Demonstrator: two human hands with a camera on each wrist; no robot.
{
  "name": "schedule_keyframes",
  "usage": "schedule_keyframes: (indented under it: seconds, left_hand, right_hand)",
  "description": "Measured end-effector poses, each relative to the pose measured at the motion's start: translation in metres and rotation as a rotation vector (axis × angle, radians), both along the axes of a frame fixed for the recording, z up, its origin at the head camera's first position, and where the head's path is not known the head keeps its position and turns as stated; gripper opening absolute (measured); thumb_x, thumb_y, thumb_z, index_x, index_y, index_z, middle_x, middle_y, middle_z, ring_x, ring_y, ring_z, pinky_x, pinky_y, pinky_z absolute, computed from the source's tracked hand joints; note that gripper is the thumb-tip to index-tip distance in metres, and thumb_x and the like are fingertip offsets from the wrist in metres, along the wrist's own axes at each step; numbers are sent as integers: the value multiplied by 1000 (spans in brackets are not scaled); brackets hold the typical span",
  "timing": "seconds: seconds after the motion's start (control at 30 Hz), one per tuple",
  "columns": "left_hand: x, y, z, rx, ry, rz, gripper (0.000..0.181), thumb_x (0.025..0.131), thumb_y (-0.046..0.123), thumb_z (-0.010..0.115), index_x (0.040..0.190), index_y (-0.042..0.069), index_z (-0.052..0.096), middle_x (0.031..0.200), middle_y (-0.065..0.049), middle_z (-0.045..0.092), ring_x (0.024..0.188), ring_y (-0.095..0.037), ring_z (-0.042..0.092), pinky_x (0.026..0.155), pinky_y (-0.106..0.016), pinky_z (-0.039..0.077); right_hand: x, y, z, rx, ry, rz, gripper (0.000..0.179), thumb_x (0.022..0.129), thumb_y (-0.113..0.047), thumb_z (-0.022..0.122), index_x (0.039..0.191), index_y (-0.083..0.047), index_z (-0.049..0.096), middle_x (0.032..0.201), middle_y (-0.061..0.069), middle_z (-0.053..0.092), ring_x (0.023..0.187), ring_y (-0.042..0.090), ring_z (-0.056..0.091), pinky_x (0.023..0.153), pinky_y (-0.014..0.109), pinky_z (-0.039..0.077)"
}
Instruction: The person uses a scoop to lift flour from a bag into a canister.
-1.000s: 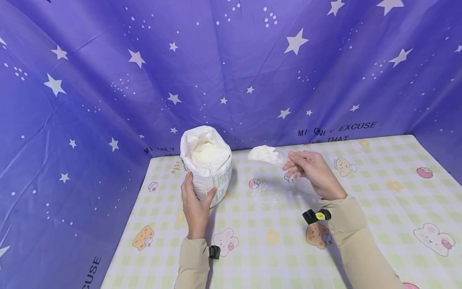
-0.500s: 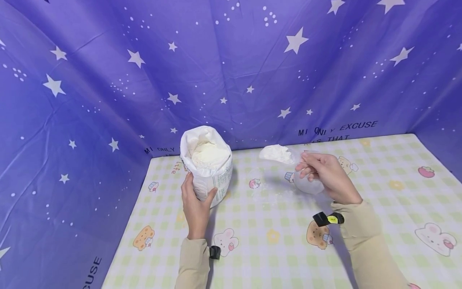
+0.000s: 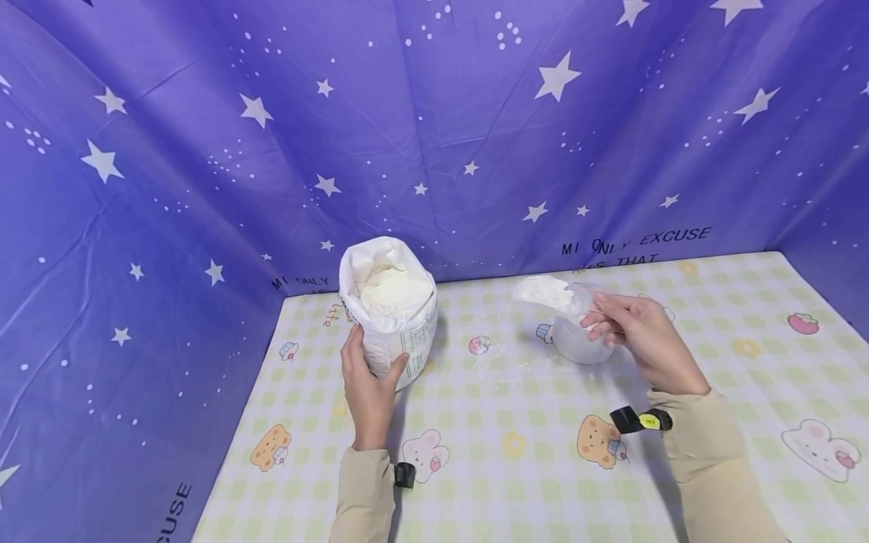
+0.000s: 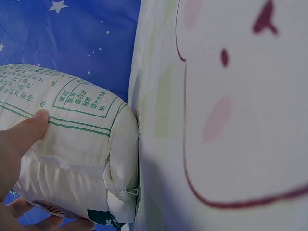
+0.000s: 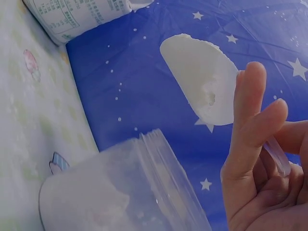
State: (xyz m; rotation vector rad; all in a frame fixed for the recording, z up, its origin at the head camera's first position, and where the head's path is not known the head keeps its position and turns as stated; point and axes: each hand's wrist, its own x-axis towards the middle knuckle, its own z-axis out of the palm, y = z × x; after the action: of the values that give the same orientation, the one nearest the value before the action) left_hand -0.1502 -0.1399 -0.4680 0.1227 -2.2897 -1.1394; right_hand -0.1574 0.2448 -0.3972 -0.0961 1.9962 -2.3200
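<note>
Upright on the table stands an open white paper bag (image 3: 410, 347), its mouth showing heaped white powder (image 3: 390, 290). My left hand (image 3: 370, 392) grips the bag's near side, thumb and fingers spread around it; the left wrist view shows the thumb on the green-printed side of the bag (image 4: 77, 125). My right hand (image 3: 641, 332) pinches the handle of a clear scoop (image 3: 573, 300) loaded with white powder. Below and partly behind the right hand is a clear plastic jar (image 3: 582, 348). In the right wrist view the scoop (image 5: 202, 82) is beyond the rim of the jar (image 5: 120, 187), with pale contents inside.
A checked cloth (image 3: 512, 490) with cartoon prints covers the table. Traces of white powder (image 3: 502, 373) lie on it between bag and jar. A blue star-patterned curtain (image 3: 407, 151) rises behind and along both sides.
My right hand has moved right with the loaded scoop, away from the bag and over toward the jar, which shows more now. My left hand and the bag have stayed put.
</note>
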Motion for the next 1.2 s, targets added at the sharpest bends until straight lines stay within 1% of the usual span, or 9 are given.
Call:
schedule_keyframes:
  seconds: [0.17, 0.3, 0.53, 0.67, 0.87, 0.93, 1.1, 1.2]
  left_hand:
    - [0, 0, 0, 0, 0, -5, 83, 78, 25, 86, 146, 7, 41, 153, -12, 39, 142, -32, 38, 114, -52, 35]
    - [0, 0, 0, -2, 3, -9, 84, 78, 25, 85, 146, 6, 41, 153, -12, 39, 142, -32, 38, 114, -51, 35]
    - [0, 1, -1, 1, 1, -6, 83, 78, 25, 86, 146, 7, 42, 153, -11, 40, 142, -31, 38, 113, -52, 36]
    - [0, 1, -1, -1, 2, -3, 83, 78, 25, 86, 146, 7, 42, 152, -11, 40, 142, -32, 38, 113, -53, 36]
    - [0, 0, -1, -2, 2, 0, 84, 77, 25, 86, 146, 7, 41, 152, -12, 40, 142, -31, 39, 113, -52, 36]
    - [0, 0, 0, -2, 3, 0, 84, 77, 25, 86, 146, 7, 41, 152, -12, 40, 141, -31, 39, 114, -52, 36]
    - [0, 0, 0, -3, 4, -2, 84, 78, 25, 86, 147, 7, 41, 152, -12, 40, 142, -31, 39, 114, -51, 35]
    - [0, 0, 0, -5, 4, -7, 84, 78, 25, 86, 146, 7, 41, 152, -12, 40, 142, -31, 38, 115, -51, 34]
  right_hand:
    - [3, 8, -1, -20, -8, -7, 22, 100, -22, 59, 101, -6, 74, 82, 0, 75, 68, 7, 68, 55, 17, 52]
    - [6, 15, -1, -26, -6, -12, 22, 100, -21, 59, 100, -5, 74, 83, 0, 75, 69, 6, 67, 57, 17, 52]
    - [9, 28, -4, -33, 8, -24, 21, 101, -19, 58, 102, -7, 74, 85, 0, 75, 70, 7, 68, 57, 18, 53]
    - [11, 35, -6, -39, -7, -26, 20, 101, -20, 58, 103, -7, 73, 86, 0, 75, 71, 8, 68, 58, 18, 53]
    - [14, 46, -9, -29, -31, -34, 20, 101, -20, 57, 101, -10, 74, 86, 1, 75, 71, 8, 67, 58, 19, 53]
    - [15, 48, -10, -1, -45, -54, 21, 101, -23, 57, 100, -12, 75, 85, 0, 75, 71, 8, 67, 58, 20, 53]
    - [17, 57, -10, -8, -46, -47, 21, 101, -21, 57, 99, -10, 75, 85, 1, 75, 71, 7, 67, 57, 20, 54]
    - [18, 62, -11, -36, -33, -30, 20, 101, -17, 56, 103, -9, 75, 86, 2, 76, 72, 8, 69, 58, 20, 55]
